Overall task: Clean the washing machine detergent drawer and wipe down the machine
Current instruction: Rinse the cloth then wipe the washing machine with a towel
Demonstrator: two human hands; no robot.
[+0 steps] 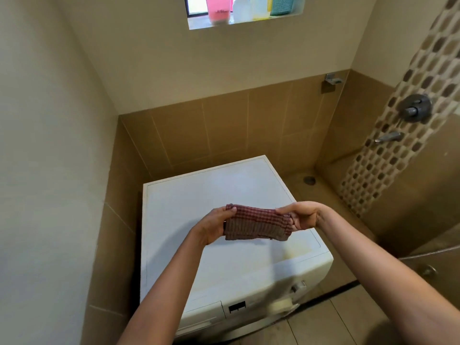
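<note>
Holding a folded maroon checked cloth [257,224] between them, both bare forearms reach in from 6 o'clock. The left hand [214,225] pinches the cloth's 9 o'clock end, thumb on top and fingers curled together beneath. The right hand [302,216] pinches the 3 o'clock end, thumb laid along the upper edge and fingers curled close together under it. The cloth is stretched level between the hands, raised over the white lid of the washing machine [219,190], near the lid's middle.

On the machine's front, at 6 o'clock of the lid, the detergent drawer [201,311] sits closed in the panel's left corner. A small dark display [237,306] lies just at its 3 o'clock, and a blurred knob [297,286] further toward 3 o'clock.

Past the machine at 1 o'clock, a floor drain [309,180] is set in the tan tiles. At 2 o'clock a mosaic tile strip [368,170] carries a shower mixer [415,107] with a spout [389,137] below it. At 12 o'clock, high on the far wall, a window ledge [199,22] holds a pink container [219,11] and pale bottles [251,8].
</note>
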